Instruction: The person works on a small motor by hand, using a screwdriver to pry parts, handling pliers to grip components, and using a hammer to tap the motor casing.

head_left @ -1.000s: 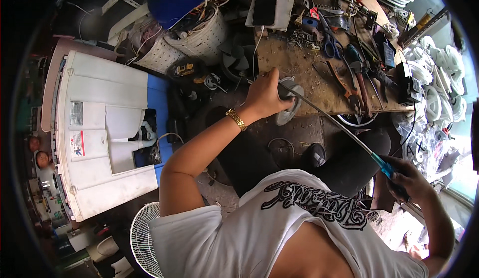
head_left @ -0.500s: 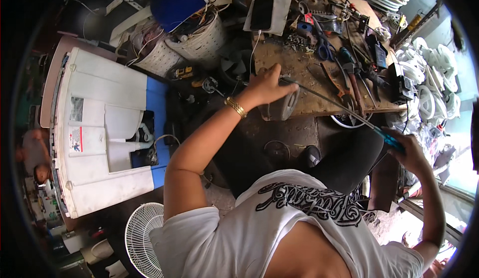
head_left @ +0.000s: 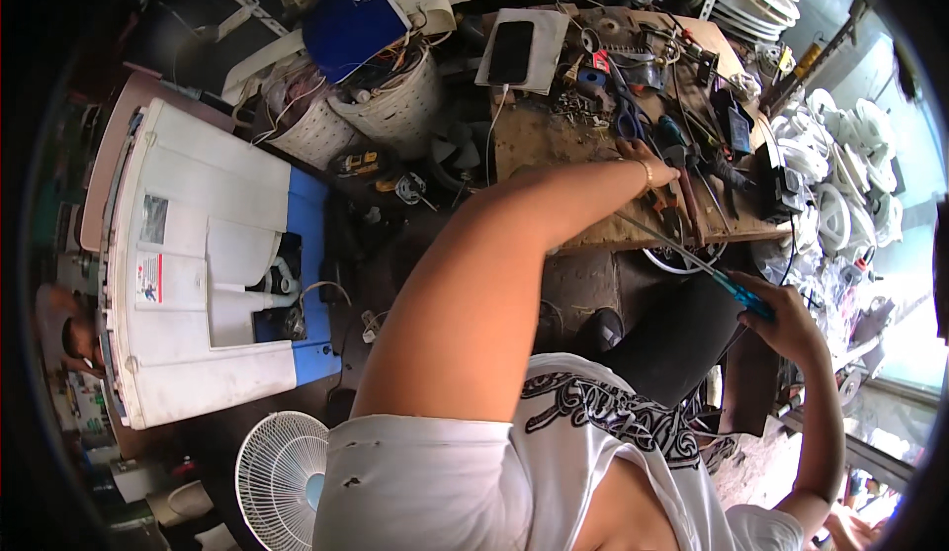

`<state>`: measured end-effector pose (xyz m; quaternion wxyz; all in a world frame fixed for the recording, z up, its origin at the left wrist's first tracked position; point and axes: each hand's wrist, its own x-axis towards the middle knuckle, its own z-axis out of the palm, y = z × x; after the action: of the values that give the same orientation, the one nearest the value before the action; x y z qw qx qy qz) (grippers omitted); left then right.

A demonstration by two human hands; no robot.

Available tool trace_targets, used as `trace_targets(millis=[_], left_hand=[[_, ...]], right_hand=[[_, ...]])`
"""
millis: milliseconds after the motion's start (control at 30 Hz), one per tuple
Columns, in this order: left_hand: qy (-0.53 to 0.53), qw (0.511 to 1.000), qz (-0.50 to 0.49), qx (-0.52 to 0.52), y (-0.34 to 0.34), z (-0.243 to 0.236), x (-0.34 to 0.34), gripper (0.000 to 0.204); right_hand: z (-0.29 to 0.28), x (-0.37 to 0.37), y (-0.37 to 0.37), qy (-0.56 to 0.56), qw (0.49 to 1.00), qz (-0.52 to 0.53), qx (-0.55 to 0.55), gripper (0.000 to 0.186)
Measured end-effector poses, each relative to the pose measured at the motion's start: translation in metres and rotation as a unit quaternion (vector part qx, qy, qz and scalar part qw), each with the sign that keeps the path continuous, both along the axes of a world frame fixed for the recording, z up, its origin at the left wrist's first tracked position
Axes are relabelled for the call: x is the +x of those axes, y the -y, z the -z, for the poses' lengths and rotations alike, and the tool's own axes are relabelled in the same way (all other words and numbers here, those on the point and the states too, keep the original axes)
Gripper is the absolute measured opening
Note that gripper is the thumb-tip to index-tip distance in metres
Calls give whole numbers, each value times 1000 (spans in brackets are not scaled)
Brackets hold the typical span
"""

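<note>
Plainly, the right hand (head_left: pixel 788 322) is closed around the handle of the screwdriver (head_left: pixel 736 291), whose blade slants away from that grip, forward and to the left, and shows again just below the left forearm; its long axis thus runs from the right hand toward the left arm, and the right hand is the nearer, having hold of it. The left hand (head_left: pixel 654 160) is stretched over the bench (head_left: pixel 539 138), ahead and to the left of the right grip, among the tools; whether its fingers are clamped on anything I cannot tell. Just beyond it lie the scissors (head_left: pixel 626 119), while the orange tool (head_left: pixel 670 219) lies on its near side, partly covered; the phone (head_left: pixel 511 52) is well off to its left, farther from the body
</note>
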<state>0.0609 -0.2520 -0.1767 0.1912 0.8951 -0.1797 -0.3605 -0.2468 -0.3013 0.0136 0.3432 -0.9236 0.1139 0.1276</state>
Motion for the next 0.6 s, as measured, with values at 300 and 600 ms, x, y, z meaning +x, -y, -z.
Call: trace_targets(millis=[300,600], left_hand=[[7,950,-276,-146,37,23,-8,63],[-400,672,-279,-557,-30,-95,48,11]], right_hand=[[-3,0,-10,57,998,-13,-31,63],[-2,1,-4,10,1000,2,-23,61]])
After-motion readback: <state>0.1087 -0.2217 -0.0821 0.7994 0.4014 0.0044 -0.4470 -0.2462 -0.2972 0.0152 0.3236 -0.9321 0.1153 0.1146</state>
